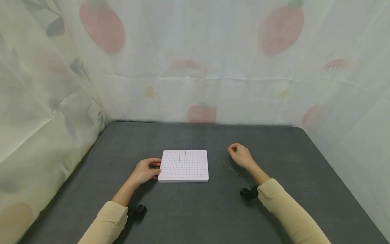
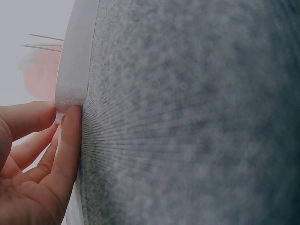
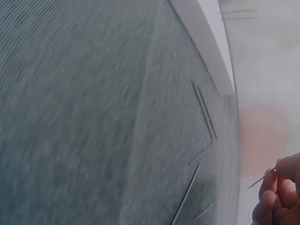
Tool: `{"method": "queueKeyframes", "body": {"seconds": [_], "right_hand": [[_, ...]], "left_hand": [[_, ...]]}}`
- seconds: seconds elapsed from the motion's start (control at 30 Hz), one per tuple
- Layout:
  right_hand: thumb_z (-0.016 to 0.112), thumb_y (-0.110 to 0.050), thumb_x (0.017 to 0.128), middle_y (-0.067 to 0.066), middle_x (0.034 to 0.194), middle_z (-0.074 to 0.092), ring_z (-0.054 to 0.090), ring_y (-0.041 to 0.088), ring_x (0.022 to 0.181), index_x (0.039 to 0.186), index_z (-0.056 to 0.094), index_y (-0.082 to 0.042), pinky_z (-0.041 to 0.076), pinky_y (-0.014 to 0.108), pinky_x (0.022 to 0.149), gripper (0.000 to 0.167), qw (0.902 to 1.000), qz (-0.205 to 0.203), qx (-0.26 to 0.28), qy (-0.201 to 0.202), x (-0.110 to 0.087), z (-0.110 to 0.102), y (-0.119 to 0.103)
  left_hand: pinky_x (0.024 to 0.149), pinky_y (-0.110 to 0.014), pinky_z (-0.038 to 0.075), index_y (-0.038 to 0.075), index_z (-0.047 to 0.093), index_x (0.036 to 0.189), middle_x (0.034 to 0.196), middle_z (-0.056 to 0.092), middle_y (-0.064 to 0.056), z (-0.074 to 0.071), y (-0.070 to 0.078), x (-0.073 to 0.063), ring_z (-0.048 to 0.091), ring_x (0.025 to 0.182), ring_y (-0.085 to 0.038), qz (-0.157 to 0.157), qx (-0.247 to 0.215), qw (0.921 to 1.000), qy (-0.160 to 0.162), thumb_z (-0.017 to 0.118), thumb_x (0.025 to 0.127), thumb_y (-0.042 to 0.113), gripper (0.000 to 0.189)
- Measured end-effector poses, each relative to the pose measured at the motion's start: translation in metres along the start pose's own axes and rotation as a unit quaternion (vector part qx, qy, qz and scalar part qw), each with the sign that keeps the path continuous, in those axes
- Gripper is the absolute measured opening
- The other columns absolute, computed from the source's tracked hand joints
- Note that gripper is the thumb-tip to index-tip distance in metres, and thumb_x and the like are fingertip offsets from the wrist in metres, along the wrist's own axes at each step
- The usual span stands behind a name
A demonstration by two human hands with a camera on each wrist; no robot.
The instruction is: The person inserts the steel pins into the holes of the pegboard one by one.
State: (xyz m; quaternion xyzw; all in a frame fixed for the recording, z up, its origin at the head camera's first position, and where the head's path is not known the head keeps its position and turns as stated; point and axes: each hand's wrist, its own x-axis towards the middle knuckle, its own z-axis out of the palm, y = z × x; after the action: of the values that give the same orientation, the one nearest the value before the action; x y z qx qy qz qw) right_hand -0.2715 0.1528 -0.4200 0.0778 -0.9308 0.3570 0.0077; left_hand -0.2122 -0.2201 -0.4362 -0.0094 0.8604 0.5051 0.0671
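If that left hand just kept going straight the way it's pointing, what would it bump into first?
The left hand would most likely meet the white perforated board first; its fingers already touch the board's left edge.

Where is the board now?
In the head view, the board lies on the table, slightly left of centre, between the left hand holding its left edge and the loose needles to its right.

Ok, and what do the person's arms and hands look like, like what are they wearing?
Both arms wear plain, pale-yellow fabric sleeves, left and right, ending short of the wrists. A small black, rounded device shows at each cuff, left and right. The left hand and right hand are ungloved.
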Motion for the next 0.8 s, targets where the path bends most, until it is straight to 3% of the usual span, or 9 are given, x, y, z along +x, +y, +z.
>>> {"method": "queueKeyframes", "body": {"seconds": [0.47, 0.8], "right_hand": [[0.05, -0.015, 0.092, 0.007, 0.089, 0.06, 0.055, 0.017, 0.075, 0.098, 0.056, -0.005, 0.046, 0.032, 0.066, 0.014, 0.9988, -0.039, 0.022, 0.021, 0.005, 0.017, -0.018], [0.052, -0.016, 0.089, 0.003, 0.085, 0.057, 0.05, 0.013, 0.066, 0.097, 0.052, -0.011, 0.042, 0.026, 0.058, 0.01, 0.9961, -0.038, 0.077, 0.017, 0.007, 0.028, -0.031]], "left_hand": [[0.063, -0.032, 0.057, -0.005, 0.052, 0.124, 0.113, 0.056, -0.021, 0.0, 0.001, -0.001, 0.063, 0.081, -0.018, -0.002, 0.003, 1.0, 0.0, 0.063, 0.081, -0.002, 0.045], [0.063, -0.031, 0.057, -0.003, 0.053, 0.124, 0.113, 0.057, -0.02, 0.001, 0.001, 0.0, 0.063, 0.08, -0.017, -0.012, 0.003, 0.9999, 0.003, 0.064, 0.081, -0.001, 0.045]]}}
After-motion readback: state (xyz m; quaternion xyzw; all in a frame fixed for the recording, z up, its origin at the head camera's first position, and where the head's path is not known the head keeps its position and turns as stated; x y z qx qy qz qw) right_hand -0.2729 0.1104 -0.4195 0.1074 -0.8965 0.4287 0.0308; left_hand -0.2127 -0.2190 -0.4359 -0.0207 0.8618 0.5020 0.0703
